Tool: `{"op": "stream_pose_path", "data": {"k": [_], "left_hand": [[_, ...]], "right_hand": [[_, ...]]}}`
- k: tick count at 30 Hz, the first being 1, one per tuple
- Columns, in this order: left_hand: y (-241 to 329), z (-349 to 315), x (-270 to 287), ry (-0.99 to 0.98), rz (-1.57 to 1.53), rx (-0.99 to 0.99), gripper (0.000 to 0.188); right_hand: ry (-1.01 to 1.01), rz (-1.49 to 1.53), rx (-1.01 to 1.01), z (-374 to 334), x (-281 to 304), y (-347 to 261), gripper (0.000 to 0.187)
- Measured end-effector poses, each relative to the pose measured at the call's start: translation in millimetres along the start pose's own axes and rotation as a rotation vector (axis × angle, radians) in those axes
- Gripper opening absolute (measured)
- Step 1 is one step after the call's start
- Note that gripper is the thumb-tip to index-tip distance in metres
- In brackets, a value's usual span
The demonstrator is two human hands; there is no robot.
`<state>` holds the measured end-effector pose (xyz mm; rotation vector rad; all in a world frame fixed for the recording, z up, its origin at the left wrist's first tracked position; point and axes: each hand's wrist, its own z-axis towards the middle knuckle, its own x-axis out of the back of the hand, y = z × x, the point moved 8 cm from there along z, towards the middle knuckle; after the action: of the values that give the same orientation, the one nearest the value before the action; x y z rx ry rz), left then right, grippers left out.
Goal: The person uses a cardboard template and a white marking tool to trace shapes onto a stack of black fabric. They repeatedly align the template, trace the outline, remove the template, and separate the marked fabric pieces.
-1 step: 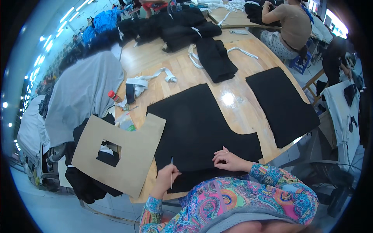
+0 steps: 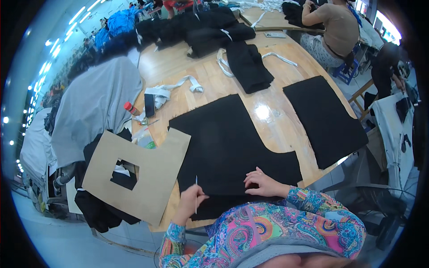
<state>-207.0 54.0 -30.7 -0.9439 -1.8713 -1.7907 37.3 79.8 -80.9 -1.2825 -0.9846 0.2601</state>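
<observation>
A large black fabric piece (image 2: 223, 143) lies flat on the wooden table in front of me, one corner cut in a curve. My left hand (image 2: 191, 199) is closed round a slim white pen-like stick (image 2: 196, 205), held upright over the fabric's near left part. Its exact kind is too small to make out. My right hand (image 2: 263, 184) rests on the near right part of the same fabric, fingers loosely bent and apart, holding nothing. Left of the fabric, a brown cardboard pattern (image 2: 156, 172) with a cut-out window overlaps its edge.
Another black fabric piece (image 2: 324, 123) lies at the right, a folded black bundle (image 2: 248, 67) farther back. A phone (image 2: 149, 105), red-capped bottle (image 2: 131, 108) and white strips (image 2: 178, 85) sit at the left. A person (image 2: 333, 27) sits at the far right; a fan (image 2: 375, 201) stands nearby.
</observation>
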Motion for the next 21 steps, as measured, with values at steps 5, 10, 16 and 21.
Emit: {"op": "stream_pose_path", "data": {"k": [5,10,16,21], "left_hand": [[-22,20,3,-0.274,-0.202,0.135,0.021],[-17,36,19,-0.315,-0.553,0.24,0.021],[8,68,53,-0.112,-0.283,0.085,0.024],[88,67,76,-0.016,-0.042,-0.207,0.022]], "right_hand": [[0.087,-0.147,0.028,1,-1,-9,0.039],[0.076,-0.162,0.003,6,5,-25,0.046],[0.221,-0.133,-0.039,10,14,-12,0.026],[0.412,-0.465,-0.117,-17,88,-4,0.03]]}}
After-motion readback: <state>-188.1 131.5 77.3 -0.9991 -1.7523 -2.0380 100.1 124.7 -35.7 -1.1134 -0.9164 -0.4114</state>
